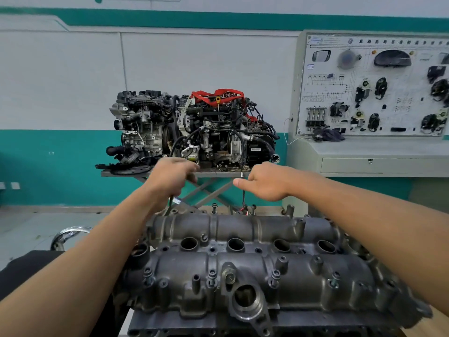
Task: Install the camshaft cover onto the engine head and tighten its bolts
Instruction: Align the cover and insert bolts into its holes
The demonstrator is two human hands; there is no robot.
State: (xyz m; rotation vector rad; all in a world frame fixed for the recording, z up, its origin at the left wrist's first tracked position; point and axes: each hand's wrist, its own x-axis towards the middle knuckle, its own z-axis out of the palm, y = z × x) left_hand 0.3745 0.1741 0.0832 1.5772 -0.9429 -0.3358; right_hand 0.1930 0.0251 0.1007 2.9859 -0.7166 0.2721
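Note:
The grey camshaft cover (243, 271) lies on the engine head (194, 324) right in front of me. Several bolts stand in it, such as one on the near edge (212, 275) and one on the far edge (214, 207). My left hand (170, 181) hovers above the cover's far left corner and grips a thin tool shaft (173, 201) with a small label on it that points down. My right hand (263, 182) hovers over the far edge with curled fingers and the thumb stretched left. Nothing shows in it.
Two complete engines (194, 127) stand on a scissor lift table (170, 174) behind the cover, with a thin wire hanging off it. A training panel with car parts (374, 86) stands at the right on a grey cabinet. A chrome ring (70, 233) sits low at the left.

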